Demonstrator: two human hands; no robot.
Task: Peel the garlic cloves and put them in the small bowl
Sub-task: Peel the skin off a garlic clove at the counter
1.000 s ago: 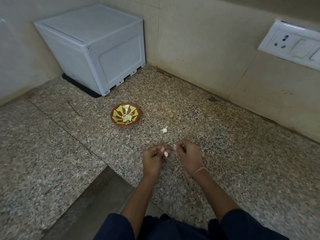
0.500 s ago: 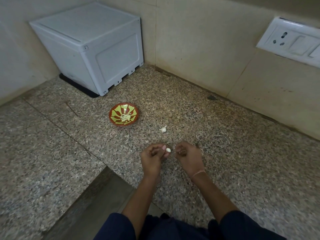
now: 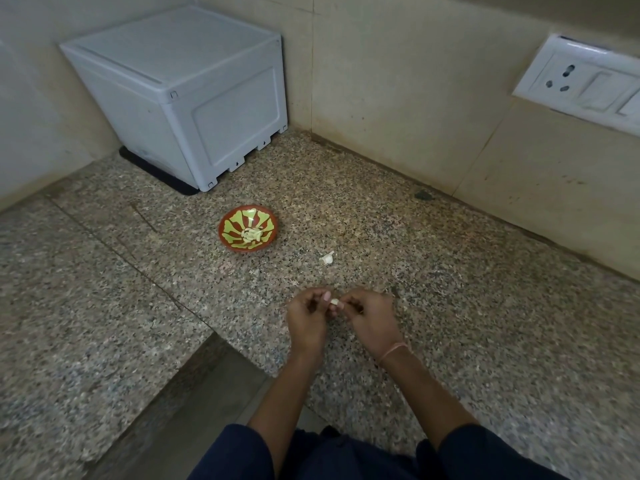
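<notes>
A pale garlic clove [image 3: 335, 302] is pinched between the fingertips of my left hand [image 3: 308, 315] and my right hand [image 3: 372, 315], low over the granite counter. Both hands have their fingers curled round it. The small red bowl with a green-yellow pattern [image 3: 231, 233] stands farther back and to the left, with several peeled cloves [image 3: 252, 234] in its middle. Another garlic clove [image 3: 327, 258] with loose skin lies on the counter between the bowl and my hands.
A white plastic box [image 3: 180, 95] stands in the back left corner on a dark mat. A white socket and switch plate [image 3: 585, 83] is on the right wall. The counter's front edge drops at a step [image 3: 194, 372] lower left.
My hands have stayed in place with the clove between them; the fingers have shifted a little and closed together on it. The view has drifted slightly.
</notes>
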